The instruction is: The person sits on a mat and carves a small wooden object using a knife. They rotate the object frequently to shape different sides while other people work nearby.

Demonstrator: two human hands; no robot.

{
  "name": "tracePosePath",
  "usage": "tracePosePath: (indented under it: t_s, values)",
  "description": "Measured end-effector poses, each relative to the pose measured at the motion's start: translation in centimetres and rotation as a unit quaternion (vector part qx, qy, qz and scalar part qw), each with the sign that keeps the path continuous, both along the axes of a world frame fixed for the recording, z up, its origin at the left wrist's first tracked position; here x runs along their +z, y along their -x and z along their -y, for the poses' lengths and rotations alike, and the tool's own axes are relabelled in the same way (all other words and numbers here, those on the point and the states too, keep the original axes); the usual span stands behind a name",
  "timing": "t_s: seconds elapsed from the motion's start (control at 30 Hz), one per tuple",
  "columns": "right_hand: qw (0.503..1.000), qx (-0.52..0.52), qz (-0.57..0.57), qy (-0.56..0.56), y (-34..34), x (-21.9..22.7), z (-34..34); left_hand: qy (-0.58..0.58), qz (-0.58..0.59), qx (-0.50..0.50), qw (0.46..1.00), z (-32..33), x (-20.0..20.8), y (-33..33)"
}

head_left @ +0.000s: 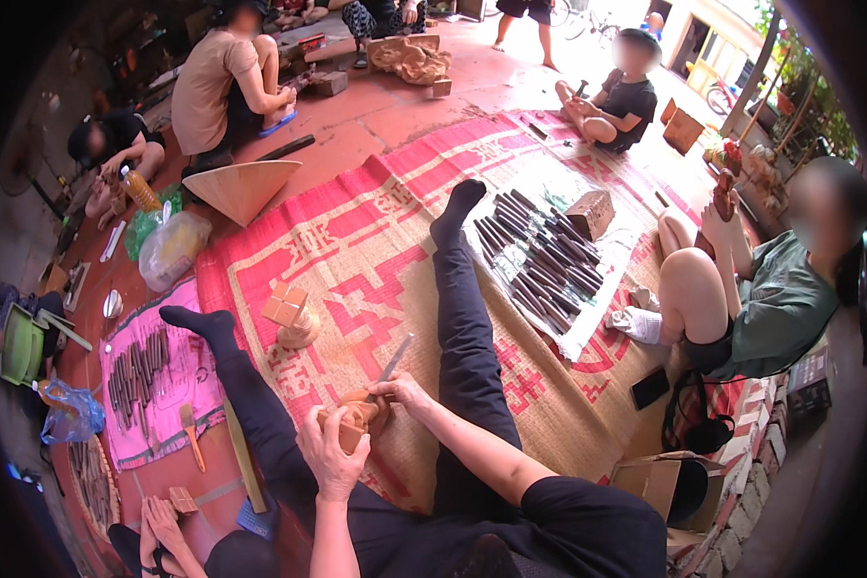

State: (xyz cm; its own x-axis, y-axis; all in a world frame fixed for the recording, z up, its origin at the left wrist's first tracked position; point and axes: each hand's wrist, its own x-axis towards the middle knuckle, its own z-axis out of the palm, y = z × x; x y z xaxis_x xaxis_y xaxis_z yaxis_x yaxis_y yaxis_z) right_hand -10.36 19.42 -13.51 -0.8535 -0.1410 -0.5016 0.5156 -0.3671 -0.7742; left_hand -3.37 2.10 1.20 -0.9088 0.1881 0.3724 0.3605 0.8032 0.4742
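Observation:
Between my outstretched legs, my left hand (331,451) is wrapped round a carved wooden piece (359,416), light brown with rounded shapes. My right hand (401,393) lies against its far right side, fingers closed on a slim carving tool (396,357) whose flat greyish end points up and away. The tool's other end is hidden by the fingers and the wood, so its exact kind cannot be told. Just beyond my hands, a second carved wooden piece (291,316) with a square block top stands on the patterned mat (395,279).
Many dark-handled tools (549,252) lie on a white sheet right of my leg, beside a wooden block (591,214). More tools rest on a pink cloth (178,385) near a brush (193,438). A co-worker's hands (164,525) are at lower left; another person (780,289) sits right.

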Motion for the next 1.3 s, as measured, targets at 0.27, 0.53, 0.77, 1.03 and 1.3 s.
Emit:
tracePosePath:
  t_s: [0.27,0.53,0.77,1.03,1.3]
  values:
    - [1.0,-0.024,0.002,0.018,-0.2,0.0,-0.2,0.007,-0.023,0.032,0.999,-1.8,0.2,0.0]
    - [0.998,0.008,-0.058,-0.008,0.2,-0.4,0.3,0.003,-0.057,0.03,0.998,-1.7,-0.3,0.2]
    - [0.998,-0.038,0.047,-0.011,0.2,-0.6,-0.7,0.0,-0.061,0.012,0.998,-1.8,-0.4,0.1]
    - [0.999,0.0,-0.04,0.005,-0.2,0.2,0.5,-0.013,-0.059,0.03,0.998,-1.3,-1.0,0.3]
    - [0.998,-0.048,0.003,0.03,-0.2,0.1,0.0,-0.016,-0.072,0.027,0.997,-1.1,-0.9,0.1]
